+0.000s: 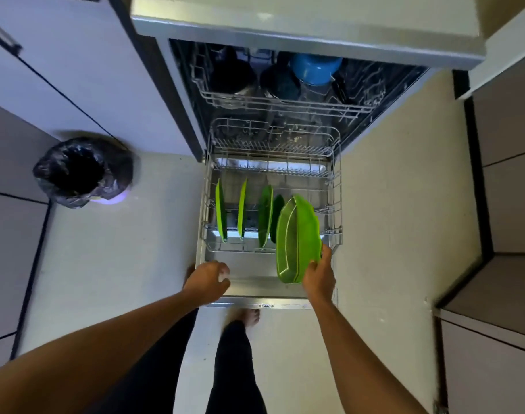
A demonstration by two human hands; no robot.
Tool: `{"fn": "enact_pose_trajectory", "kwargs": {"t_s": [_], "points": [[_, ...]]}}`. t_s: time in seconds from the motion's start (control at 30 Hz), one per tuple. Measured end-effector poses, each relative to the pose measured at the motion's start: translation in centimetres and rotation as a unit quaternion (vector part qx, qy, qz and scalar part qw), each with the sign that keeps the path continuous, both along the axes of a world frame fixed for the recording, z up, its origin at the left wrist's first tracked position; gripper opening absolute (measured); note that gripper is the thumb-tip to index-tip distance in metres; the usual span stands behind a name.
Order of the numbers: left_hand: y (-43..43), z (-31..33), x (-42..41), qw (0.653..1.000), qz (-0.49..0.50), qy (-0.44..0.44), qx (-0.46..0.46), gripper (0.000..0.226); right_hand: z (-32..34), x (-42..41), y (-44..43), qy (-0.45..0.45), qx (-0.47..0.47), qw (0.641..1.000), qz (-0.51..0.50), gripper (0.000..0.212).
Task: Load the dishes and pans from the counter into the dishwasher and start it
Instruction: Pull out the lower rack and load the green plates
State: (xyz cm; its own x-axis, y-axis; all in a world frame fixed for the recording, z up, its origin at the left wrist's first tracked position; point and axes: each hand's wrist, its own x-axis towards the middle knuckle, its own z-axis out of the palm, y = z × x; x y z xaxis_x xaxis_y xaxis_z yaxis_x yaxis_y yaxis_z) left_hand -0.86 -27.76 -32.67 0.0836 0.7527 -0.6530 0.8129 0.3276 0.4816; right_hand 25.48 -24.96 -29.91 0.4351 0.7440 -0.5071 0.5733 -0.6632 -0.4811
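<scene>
Gripped green plate (pixel 297 240) on edge in curled right hand (pixel 319 276), held at lower rack (pixel 335 186) beside racked plates (pixel 265 216), kept left hand (pixel 209 279) curled above dishwasher door (pixel 249 270), grasp impossible to tell.

Single head-worn wide-angle camera; looks steeply down and slightly forward, from above person's own legs (pixel 234 363); both arms (pixel 120 333) reach in from bottom edge; open dishwasher (pixel 404 85) fills upper centre, pulled-out lower rack (pixel 336 189) mid-frame within arm's reach; floor (pixel 120 264) and cabinet fronts (pixel 76 70) curve toward edges from lens distortion.
</scene>
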Motion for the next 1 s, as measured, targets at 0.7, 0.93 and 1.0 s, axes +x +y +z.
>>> {"fn": "enact_pose_trajectory", "kwargs": {"t_s": [0.7,0.93,1.0], "points": [[8.5,-16.4,9.9,0.978,-0.203,0.008,0.039,0.043,-17.2,5.3,8.1,0.008,0.052,0.997,-0.059,0.046],[8.7,-17.2,10.8,0.981,-0.189,0.0,0.054,0.028,-19.0,3.9,7.2,0.012,0.112,0.993,-0.044,0.056],[9.0,-17.2,10.8,0.98,-0.192,0.005,0.048,0.029,-18.8,3.4,7.2,0.007,0.119,0.992,-0.031,0.061]]}}
